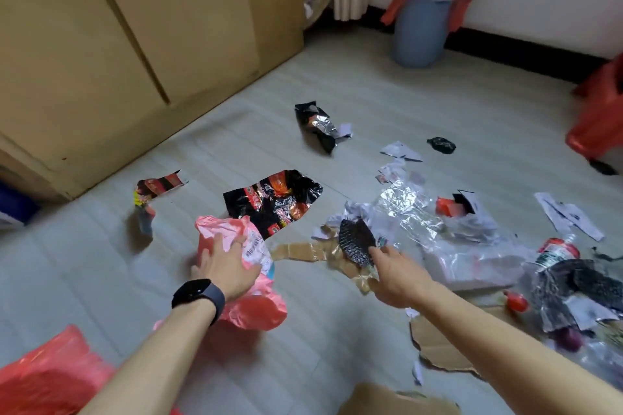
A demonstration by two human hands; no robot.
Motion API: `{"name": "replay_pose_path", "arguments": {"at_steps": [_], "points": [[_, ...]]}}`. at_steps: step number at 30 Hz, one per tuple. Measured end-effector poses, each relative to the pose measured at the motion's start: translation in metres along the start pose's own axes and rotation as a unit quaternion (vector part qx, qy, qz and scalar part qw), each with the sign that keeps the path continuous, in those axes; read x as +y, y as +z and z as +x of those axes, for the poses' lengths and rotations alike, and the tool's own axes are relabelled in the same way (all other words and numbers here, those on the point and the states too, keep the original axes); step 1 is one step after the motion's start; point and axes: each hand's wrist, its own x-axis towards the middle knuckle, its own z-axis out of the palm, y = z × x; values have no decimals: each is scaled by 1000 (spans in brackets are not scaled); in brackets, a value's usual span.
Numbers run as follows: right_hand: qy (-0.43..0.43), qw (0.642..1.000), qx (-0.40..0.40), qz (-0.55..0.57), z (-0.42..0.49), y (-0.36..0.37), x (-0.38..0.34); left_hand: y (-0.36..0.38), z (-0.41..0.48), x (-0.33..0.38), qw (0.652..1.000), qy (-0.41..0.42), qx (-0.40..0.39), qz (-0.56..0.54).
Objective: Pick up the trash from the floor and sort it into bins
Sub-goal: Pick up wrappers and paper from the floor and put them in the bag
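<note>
The right hand (397, 274) is the nearer one to the black dotted scrap (356, 241), which lies on the floor at its 11 o'clock, long axis running 11 to 5, and the fingertips seem to pinch the scrap's near end. The left hand (222, 266) rests with fingers spread on the pink bag (259, 310); the blue bin (419, 32) stands well apart at 12 o'clock. The barcode label (257, 248) on the bag is too blurred to read.
</note>
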Motion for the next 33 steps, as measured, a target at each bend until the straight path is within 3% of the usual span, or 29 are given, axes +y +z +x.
{"name": "replay_pose_path", "arguments": {"at_steps": [4,7,10,13,19,25,33], "points": [[-9,996,54,63,76,5,4,28,53,-9,995,-99,1,-20],[1,996,66,55,119,6,6,44,71,-17,987,-131,-17,-94],[9,999,34,29,148,23,11,63,68,-18,984,-102,-31,-141],[-6,995,88,37,148,44,20,73,58,-18,989,-76,4,-128],[19,977,167,131,105,35,12,37,40,-19,988,-41,66,-135],[16,956,222,193,28,-24,-9,-58,-12,-22,973,35,179,-140],[-91,897,266,341,-96,-78,-139,-174,-139,-79,923,62,351,-144]]}}
